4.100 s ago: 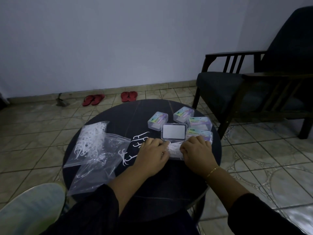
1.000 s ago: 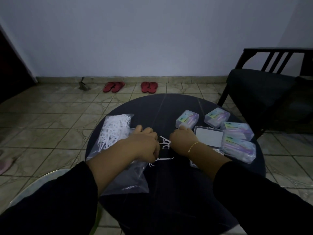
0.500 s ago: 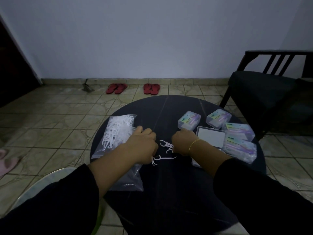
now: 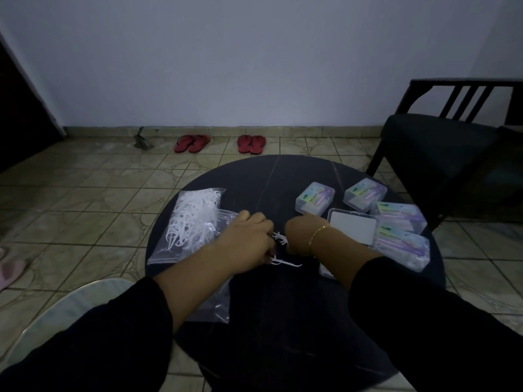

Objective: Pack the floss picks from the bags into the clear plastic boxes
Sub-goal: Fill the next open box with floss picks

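On the round dark table (image 4: pixel 283 176), my left hand (image 4: pixel 249 241) is curled over a few loose white floss picks (image 4: pixel 278 239), which stick out by its fingertips. Another loose floss pick (image 4: pixel 284 262) lies just below them. My right hand (image 4: pixel 302 233) is curled knuckles-up against the same picks, its fingertips hidden. A clear bag of floss picks (image 4: pixel 195 219) lies to the left. A near-empty bag (image 4: pixel 215 304) sits under my left forearm. An open clear box (image 4: pixel 352 227) lies behind my right wrist.
Several closed clear boxes with pastel labels stand at the right: one closed box (image 4: pixel 314 200), a second closed box (image 4: pixel 365 195), a third closed box (image 4: pixel 400 216). A dark armchair (image 4: pixel 441 154) stands right of the table. Red slippers (image 4: pixel 192 143) lie by the wall.
Both hands left the open box and moved left to the loose picks. Over the last second they have drawn closer together around them.
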Demonstrator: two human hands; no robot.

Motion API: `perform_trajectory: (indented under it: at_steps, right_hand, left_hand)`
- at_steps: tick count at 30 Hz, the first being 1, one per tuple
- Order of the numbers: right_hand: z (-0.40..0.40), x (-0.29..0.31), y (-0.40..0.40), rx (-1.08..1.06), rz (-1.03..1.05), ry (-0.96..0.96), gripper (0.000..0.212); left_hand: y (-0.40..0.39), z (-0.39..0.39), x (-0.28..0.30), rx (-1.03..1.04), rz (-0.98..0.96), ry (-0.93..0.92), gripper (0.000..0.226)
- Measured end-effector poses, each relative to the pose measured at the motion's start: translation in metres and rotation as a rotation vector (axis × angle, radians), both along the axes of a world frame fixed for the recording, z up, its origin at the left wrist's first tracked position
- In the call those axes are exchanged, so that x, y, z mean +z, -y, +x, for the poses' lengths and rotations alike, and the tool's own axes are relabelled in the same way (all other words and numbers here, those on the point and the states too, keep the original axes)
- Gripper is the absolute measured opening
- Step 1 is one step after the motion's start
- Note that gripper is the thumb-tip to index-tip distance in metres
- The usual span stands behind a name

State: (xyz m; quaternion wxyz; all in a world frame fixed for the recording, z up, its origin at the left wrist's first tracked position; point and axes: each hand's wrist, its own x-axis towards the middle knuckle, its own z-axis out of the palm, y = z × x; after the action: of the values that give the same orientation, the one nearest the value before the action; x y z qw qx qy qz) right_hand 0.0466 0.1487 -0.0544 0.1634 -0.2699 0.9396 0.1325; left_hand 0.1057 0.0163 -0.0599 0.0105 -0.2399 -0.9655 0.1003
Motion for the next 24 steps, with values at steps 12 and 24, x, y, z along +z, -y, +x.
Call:
perform_trajectory:
  at_steps: [12,24]
  right_hand:
    - [0.002,0.005,0.001,-0.086,-0.065,0.098,0.04]
    - [0.02,0.049,-0.022,-0.095,-0.149,0.002,0.049]
  left_hand:
    - [0.005,-0.008,0.004,0.042,-0.081,0.085,0.03]
    - [-0.003,-0.013,0.001,0.048,-0.102,0.103,0.019]
